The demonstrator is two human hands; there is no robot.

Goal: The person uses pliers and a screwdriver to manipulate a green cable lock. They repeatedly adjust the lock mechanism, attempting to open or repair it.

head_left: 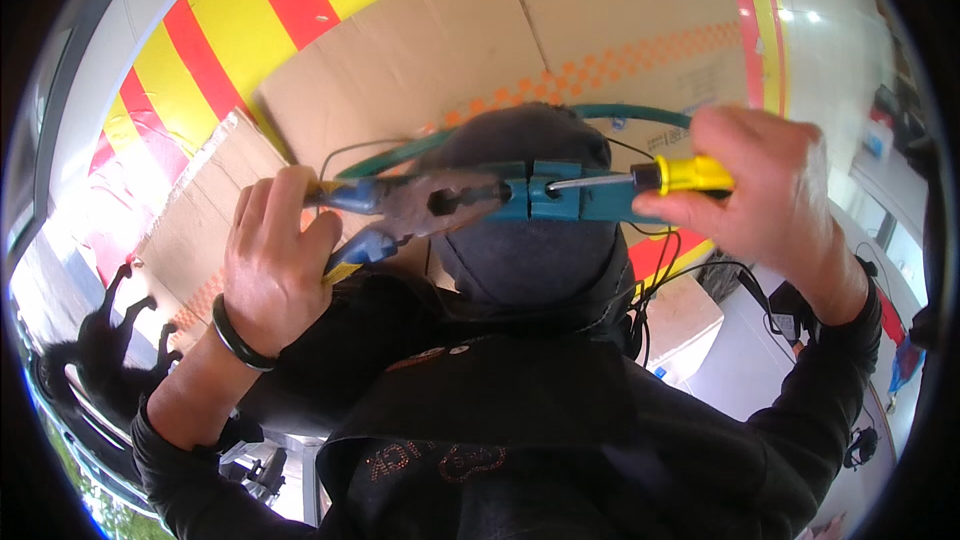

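My left hand (275, 250), with a dark bangle at the wrist, is wrapped round the blue-and-yellow handles of a pair of pliers (470, 208). The worn metal jaws point right and overlap the left part of a teal strip-like piece (605, 202); I cannot tell if they grip it. My right hand (765, 190) is closed on a yellow-and-black screwdriver (695, 176). Its shaft points left, with the tip at a small hole in a raised block on the teal piece. Behind the tools is a dark grey rounded cloth-covered thing (530, 260).
Flattened brown cardboard (400, 50) lies beyond, edged by red-and-yellow striped sheeting (230, 15). A teal curved tube (640, 112) runs behind the grey thing. Loose black cables (655, 285) hang near my right forearm. At left is a black object with several prongs (105, 340).
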